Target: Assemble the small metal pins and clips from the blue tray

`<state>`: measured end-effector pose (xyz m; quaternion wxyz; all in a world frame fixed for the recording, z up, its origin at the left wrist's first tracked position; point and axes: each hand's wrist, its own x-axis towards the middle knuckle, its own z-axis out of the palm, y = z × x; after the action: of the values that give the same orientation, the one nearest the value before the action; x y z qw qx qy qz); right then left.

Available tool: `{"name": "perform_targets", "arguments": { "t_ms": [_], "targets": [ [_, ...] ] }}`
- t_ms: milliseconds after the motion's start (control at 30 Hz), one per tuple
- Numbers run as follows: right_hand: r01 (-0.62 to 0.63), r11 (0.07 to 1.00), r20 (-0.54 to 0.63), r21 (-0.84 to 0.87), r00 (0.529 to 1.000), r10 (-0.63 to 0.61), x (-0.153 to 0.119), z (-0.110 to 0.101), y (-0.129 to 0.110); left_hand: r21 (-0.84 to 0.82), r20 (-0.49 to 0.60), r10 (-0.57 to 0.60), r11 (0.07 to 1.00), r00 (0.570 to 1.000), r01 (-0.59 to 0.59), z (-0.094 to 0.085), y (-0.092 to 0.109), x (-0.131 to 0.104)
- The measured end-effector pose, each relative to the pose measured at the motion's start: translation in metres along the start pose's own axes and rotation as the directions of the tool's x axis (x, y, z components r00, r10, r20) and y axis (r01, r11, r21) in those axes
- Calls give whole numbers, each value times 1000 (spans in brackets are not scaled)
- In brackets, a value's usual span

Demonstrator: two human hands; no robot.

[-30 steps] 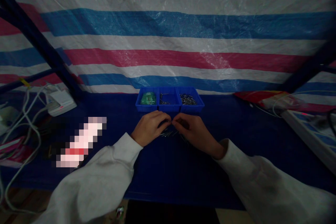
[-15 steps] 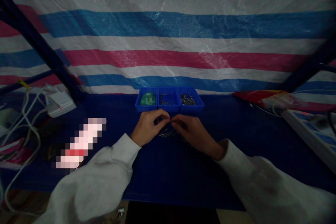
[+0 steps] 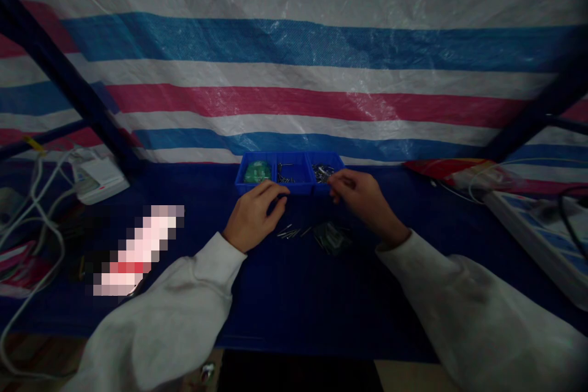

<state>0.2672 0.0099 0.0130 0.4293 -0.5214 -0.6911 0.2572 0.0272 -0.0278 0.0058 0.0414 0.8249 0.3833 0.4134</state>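
Our L hand [image 3: 252, 218] is nr the tray [image 3: 296, 188], thumb & fingertips apart. Our R hand [image 3: 365, 196] is at the tray's R bin, fingers curled; can't tell if they're shut or on a pc. That bin has a heap of metal pcs [image 3: 322, 173]; mid bin has a few, L bin a green pack [image 3: 258, 172]. On the desk [image 3: 294, 300] betw. our arms we've got loose pins [image 3: 288, 232] w/ a dark bag [image 3: 333, 237] just beside, to the R.
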Motion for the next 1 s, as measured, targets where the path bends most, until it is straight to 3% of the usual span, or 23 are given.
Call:
{"name": "perform_targets", "arguments": {
  "t_ms": [100,200,333,433,533,833,1000],
  "targets": [
    [-56,996,-19,66,998,57,11,-10,5,23,22,9,1000,1000,-9,-1,1,-1],
    [2,999,175,-37,985,5,10,-15,2,42,46,1,999,999,-3,1,1,-1],
    [223,967,487,-125,863,-136,-4,-11,-5,60,88,-2,998,996,-3,3,-1,-2],
    [433,881,572,-191,779,-259,-19,1,-8,76,113,-5,997,994,-4,4,-3,-2],
    [551,789,623,-273,726,-291,-31,11,-10,91,134,-14,996,991,1,4,-4,-3],
    [678,614,651,-403,684,-329,-43,25,-15,114,206,-32,993,978,8,4,-3,-4],
    [710,566,638,-420,674,-373,-44,27,-11,149,248,-40,989,968,3,5,-3,-4]
  ]
}}
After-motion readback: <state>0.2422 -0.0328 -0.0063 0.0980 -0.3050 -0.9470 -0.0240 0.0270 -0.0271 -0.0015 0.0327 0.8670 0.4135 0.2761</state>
